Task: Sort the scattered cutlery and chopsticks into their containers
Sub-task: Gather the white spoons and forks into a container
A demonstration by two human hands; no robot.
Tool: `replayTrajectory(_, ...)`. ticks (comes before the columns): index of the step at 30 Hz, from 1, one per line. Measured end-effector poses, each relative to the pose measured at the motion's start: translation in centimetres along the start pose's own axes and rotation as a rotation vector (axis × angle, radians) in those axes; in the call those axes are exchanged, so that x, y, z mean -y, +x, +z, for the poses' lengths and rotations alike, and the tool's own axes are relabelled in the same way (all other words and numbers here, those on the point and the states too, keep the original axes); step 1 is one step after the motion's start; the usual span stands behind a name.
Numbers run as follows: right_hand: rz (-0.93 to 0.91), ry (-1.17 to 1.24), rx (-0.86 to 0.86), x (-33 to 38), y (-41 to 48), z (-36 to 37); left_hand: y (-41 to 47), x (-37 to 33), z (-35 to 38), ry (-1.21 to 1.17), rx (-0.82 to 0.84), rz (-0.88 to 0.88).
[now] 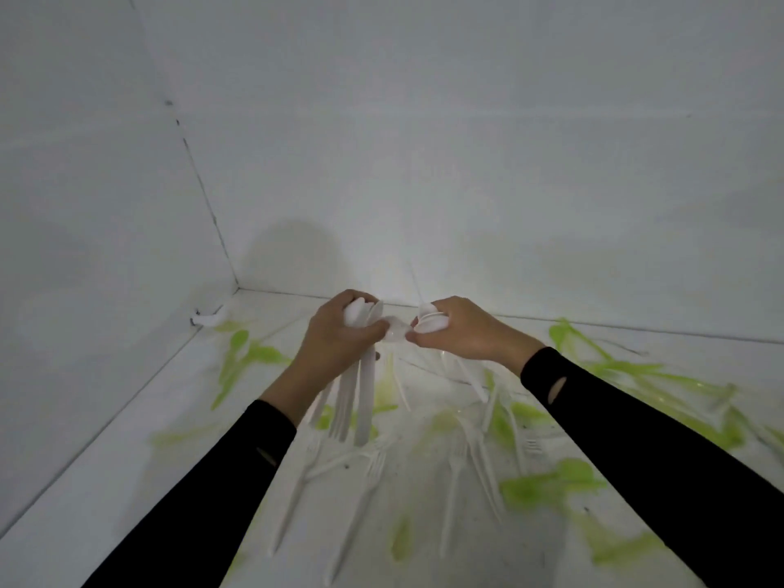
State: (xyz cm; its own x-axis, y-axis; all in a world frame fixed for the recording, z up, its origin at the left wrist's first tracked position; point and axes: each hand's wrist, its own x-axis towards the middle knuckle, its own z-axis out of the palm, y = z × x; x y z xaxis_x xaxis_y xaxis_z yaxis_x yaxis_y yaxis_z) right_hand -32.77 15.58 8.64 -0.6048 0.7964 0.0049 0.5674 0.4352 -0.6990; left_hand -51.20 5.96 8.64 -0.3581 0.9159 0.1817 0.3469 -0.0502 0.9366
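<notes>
White counter [106, 494] set into a wall corner. Lying on it: white forks [373, 468] scattered across the front middle; green cutlery [551, 485] strewn over the right side; a smaller green cluster [242, 354] toward the back left; a small white object [208, 319] in the far corner, blurred.

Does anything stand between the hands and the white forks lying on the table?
Nothing visible blocks them. The white forks lie open below both hands, though the left hand grips a white cutlery bundle and the right hand holds spoons.

White walls [466, 120] (meeting at a corner), white tabletop [110, 481]
</notes>
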Motion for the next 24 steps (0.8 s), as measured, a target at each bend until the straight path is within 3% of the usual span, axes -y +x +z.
replayTrajectory(7, 0.187, 0.347, -0.051, -4.5, -9.7, -8.0, -3.1, -4.6, 8.5, -0.492, 0.159, -0.024)
replayTrajectory(12, 0.254, 0.513, -0.042, -7.6, -17.3, -11.4, -6.4, -8.7, 17.4, -0.696, 0.274, -0.072)
replayTrajectory(16, 0.341, 0.562, -0.169, -10.6, -22.7, -13.7, -9.3, -11.4, 24.2, -0.812, 0.29, -0.094)
replayTrajectory(19, 0.367, 0.64, -0.262, -12.8, -26.5, -16.3, -11.5, -12.4, 28.2, -0.784, 0.276, -0.109)
replayTrajectory(24, 0.385, 0.645, -0.225, -15.4, -32.8, -19.5, -15.6, -14.4, 34.6, -0.662, 0.377, -0.103)
